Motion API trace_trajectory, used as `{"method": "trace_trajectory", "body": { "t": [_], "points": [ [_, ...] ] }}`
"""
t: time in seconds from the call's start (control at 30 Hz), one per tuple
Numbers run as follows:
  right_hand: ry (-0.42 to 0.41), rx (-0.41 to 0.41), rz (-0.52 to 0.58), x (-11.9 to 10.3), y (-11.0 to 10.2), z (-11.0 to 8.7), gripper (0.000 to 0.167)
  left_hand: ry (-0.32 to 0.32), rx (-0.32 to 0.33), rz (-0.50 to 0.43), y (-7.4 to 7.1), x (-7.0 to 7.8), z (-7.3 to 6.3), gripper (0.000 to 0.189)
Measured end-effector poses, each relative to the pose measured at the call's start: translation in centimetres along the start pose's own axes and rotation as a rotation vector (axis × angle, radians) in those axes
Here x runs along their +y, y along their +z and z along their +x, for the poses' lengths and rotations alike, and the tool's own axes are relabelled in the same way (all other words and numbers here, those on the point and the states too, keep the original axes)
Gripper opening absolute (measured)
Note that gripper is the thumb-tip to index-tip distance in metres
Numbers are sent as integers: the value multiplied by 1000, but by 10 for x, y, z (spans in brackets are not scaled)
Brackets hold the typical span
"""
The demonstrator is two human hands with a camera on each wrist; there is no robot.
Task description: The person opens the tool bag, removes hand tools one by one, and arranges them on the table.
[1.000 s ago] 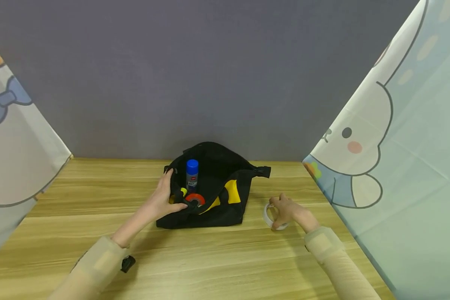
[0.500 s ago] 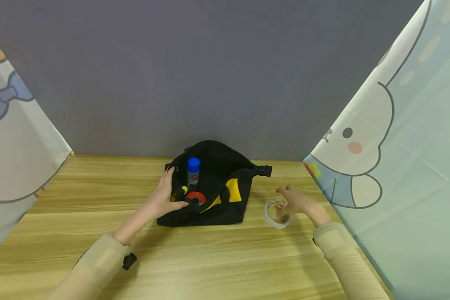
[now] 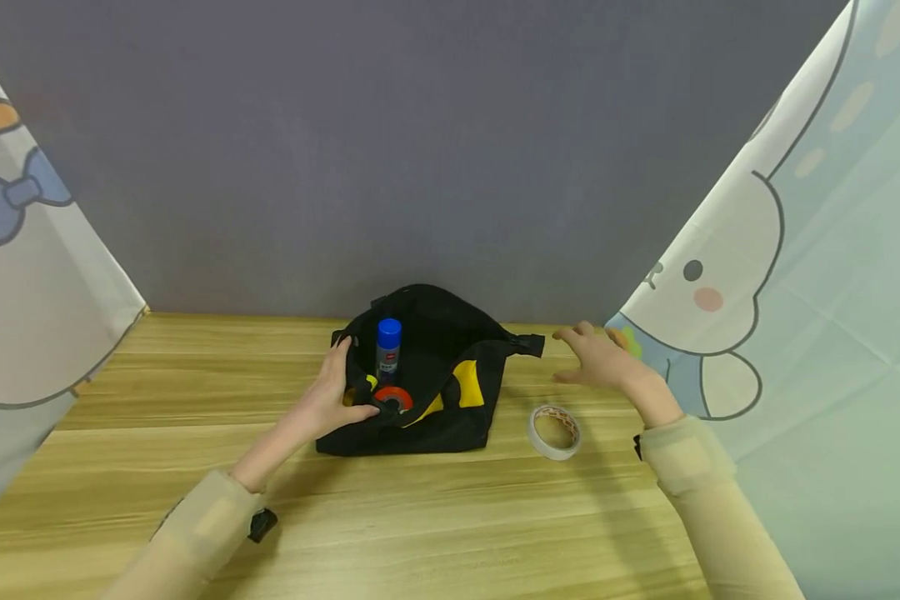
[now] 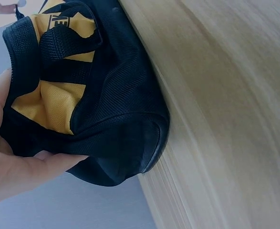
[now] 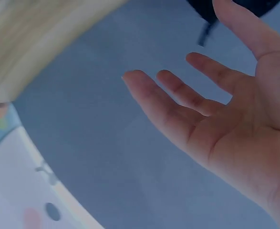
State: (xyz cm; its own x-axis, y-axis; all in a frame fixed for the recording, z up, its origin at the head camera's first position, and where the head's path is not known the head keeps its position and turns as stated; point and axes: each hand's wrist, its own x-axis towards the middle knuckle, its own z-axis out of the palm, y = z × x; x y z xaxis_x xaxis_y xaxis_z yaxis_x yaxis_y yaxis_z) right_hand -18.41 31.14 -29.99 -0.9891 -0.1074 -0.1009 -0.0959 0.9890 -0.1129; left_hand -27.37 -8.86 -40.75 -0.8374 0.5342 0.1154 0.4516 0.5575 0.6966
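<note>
A black and yellow tool bag stands with its mouth spread wide. My left hand grips the left end of its opening; the left wrist view shows the thumb and fingers around the black fabric. Inside stand a spray can with a blue cap and, lower down, a red-orange ring-shaped roll. To the right of the bag, a roll of white tape lies flat on the table. Beyond that roll, my right hand hovers with fingers spread and nothing in it, as the right wrist view confirms.
The bag sits on a wood-grain table, near the grey wall at the back. Printed cartoon sheets hang at the left and right. A black strap end sticks out from the bag's right corner.
My right hand has let go of the white tape roll, leaving it on the table, and has lifted up and away from it. My left hand keeps its hold on the bag.
</note>
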Motion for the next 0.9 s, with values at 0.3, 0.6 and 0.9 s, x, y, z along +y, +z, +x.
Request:
{"method": "trace_trajectory", "body": {
  "t": [0.3, 0.6, 0.9],
  "points": [
    [-81, 29, 15, -40, -19, 17, 66, 9, 6, -11, 2, -1, 0, 112],
    [-154, 16, 15, -80, -17, 46, 67, 8, 16, -6, 0, 1, -1, 110],
    [-224, -27, 62, -112, 0, 75, 70, -17, 9, -5, 2, 3, -3, 111]
  ]
}}
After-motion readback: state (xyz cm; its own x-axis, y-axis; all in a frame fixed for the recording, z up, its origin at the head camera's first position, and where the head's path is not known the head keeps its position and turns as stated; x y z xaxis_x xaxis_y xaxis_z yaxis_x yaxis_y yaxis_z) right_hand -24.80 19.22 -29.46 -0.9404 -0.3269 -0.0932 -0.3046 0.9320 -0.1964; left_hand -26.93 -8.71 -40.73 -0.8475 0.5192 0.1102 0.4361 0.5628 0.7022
